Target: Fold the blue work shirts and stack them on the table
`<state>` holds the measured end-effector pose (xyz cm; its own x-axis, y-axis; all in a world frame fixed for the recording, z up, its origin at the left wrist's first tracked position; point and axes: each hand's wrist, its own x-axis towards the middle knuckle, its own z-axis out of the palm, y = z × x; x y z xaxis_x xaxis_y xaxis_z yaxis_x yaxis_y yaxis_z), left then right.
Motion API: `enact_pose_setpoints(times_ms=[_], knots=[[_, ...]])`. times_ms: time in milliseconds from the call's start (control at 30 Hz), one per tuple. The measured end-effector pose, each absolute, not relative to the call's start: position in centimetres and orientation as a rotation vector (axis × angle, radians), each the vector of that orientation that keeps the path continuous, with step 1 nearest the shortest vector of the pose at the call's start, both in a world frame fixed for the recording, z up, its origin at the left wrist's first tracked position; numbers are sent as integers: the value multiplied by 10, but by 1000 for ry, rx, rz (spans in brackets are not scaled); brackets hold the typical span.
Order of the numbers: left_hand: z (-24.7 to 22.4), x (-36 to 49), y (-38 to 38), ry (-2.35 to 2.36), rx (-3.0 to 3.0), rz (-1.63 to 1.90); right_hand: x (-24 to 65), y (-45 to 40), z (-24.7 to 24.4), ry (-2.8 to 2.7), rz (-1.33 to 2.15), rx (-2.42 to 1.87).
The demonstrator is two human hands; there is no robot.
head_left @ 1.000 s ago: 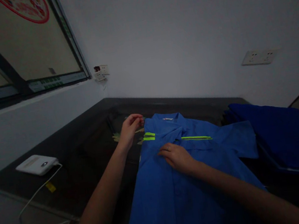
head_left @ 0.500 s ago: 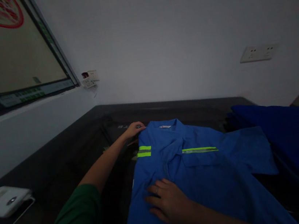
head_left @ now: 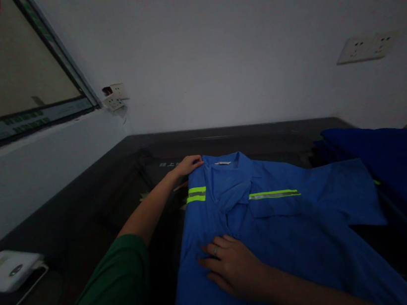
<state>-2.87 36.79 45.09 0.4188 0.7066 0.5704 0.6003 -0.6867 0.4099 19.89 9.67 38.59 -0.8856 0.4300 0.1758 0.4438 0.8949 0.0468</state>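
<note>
A blue short-sleeved work shirt [head_left: 285,236] with yellow-green and grey reflective strips lies front up on a dark table [head_left: 82,198]. Its left side runs in a straight edge with no sleeve showing, while the right sleeve [head_left: 355,192] is spread out. At the shoulder beside the collar, my left hand [head_left: 189,164] has its fingers closed on the shirt's edge. My right hand [head_left: 231,266], wearing a ring, rests on the shirt front below the neck opening with its fingers apart.
A pile of darker blue cloth [head_left: 404,171] sits at the right, close to the sleeve. On the left is a white device [head_left: 9,270] with a cable. Wall sockets [head_left: 367,47] and a window [head_left: 14,57] are behind the table.
The view has shifted slightly, so the wall sits higher in it. My left hand has moved slightly at the shoulder, its fingers further over the fabric. My right hand stays on the shirt front.
</note>
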Motion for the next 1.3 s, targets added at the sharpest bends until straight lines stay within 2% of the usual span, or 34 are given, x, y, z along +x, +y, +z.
enact_pose_setpoints(times_ms=[300, 433, 567, 767, 933, 1100, 1200, 1300], knots=[[446, -13, 333, 1627, 2536, 1229, 200, 99, 385, -2877, -168, -650], [429, 5, 322, 1751, 2482, 1050, 199, 94, 389, -2833, -56, -642], [408, 20, 319, 1820, 2410, 918, 212, 104, 414, -2654, 71, -669], [394, 39, 305, 1952, 2257, 963, 256, 163, 452, -2428, -386, -1179], [395, 45, 288, 1996, 2222, 991, 261, 183, 458, -2556, -651, -1270], [397, 45, 281, 2001, 2239, 971, 255, 156, 471, -2533, -792, -1297], [397, 47, 279, 2012, 2239, 940, 259, 143, 467, -2582, -745, -1282], [397, 49, 276, 2021, 2239, 909, 269, 148, 461, -2651, -462, -1324]])
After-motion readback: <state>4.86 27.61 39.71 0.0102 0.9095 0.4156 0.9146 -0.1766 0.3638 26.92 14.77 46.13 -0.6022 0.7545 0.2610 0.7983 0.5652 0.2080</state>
